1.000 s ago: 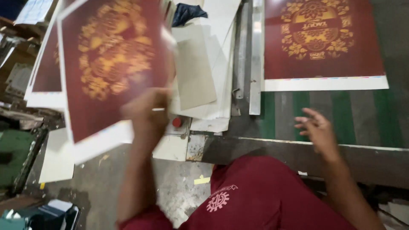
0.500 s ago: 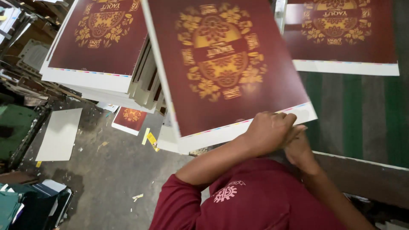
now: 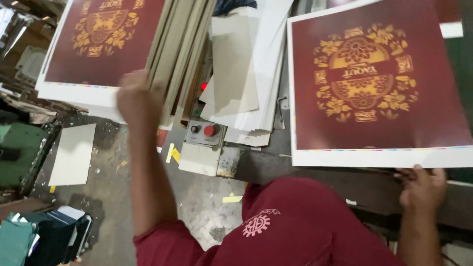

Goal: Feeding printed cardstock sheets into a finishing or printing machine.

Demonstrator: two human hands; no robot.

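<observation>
Fingers of the right hand curl over the lower white margin of a dark red printed sheet, gripping it at its near edge; sheet bears a gold floral ornament at centre and lies flat at right, tilted slightly; left hand is raised and blurred over the near corner of a stack of like red sheets at upper left, whether its fingers are spread or closed cannot be told; stack rests on a pile of grey boards; between the two, loose white and grey papers overlap above a small control box with one red and one dark knob; white board lies on the stained floor at left; folded green cloth at lower left.
</observation>
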